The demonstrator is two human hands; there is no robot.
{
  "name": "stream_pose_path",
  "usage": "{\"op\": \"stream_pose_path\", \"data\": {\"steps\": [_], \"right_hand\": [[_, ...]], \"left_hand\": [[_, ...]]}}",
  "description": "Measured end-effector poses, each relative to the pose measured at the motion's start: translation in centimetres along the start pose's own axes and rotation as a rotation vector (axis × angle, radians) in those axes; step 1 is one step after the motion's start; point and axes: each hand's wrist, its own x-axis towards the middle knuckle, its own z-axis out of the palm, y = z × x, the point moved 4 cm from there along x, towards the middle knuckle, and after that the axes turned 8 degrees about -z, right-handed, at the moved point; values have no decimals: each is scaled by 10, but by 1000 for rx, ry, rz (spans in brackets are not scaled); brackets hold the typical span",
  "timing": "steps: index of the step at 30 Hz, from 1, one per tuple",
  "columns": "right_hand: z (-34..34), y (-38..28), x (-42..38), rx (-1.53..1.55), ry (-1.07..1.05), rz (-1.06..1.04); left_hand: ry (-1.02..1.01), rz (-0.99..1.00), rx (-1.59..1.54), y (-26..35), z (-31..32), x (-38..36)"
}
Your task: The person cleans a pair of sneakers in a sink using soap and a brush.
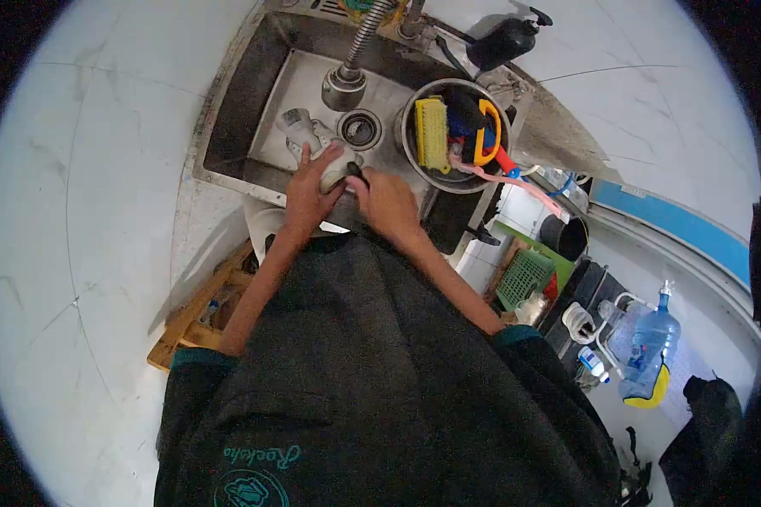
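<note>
At sink (243,120), L hand (310,190), R hand (387,201) hold shoe (320,138).

A translucent blue water jug (654,338) is shown at lower right, with a small white bottle (592,362) placed near it; a green basket (526,277) is seen near a black container (565,239); a wooden frame (196,314) is shown at left.

Site: a wash-up area; whether it belongs to a home, a workshop or a shop, I cannot tell. Evidence: I stand at the near edge of a steel sink (243,183), a coiled spray hose (368,42) reaching over its far edge. At its right end, a metal pot (462,185) holds a yellow brush (432,133); beyond the far right corner, a black pump bottle (500,46). Well apart: a green crate (524,279) and a large water jug (651,342).
</note>
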Motion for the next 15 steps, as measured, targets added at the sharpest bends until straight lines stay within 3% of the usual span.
{"op": "stream_pose_path", "data": {"steps": [10,15], "right_hand": [[6,11,4,57,40,-46],[14,27,8,69,-40,-33]], "left_hand": [[20,23,-50,3,-5,5],[-1,20,-28,4,-6,2]]}}
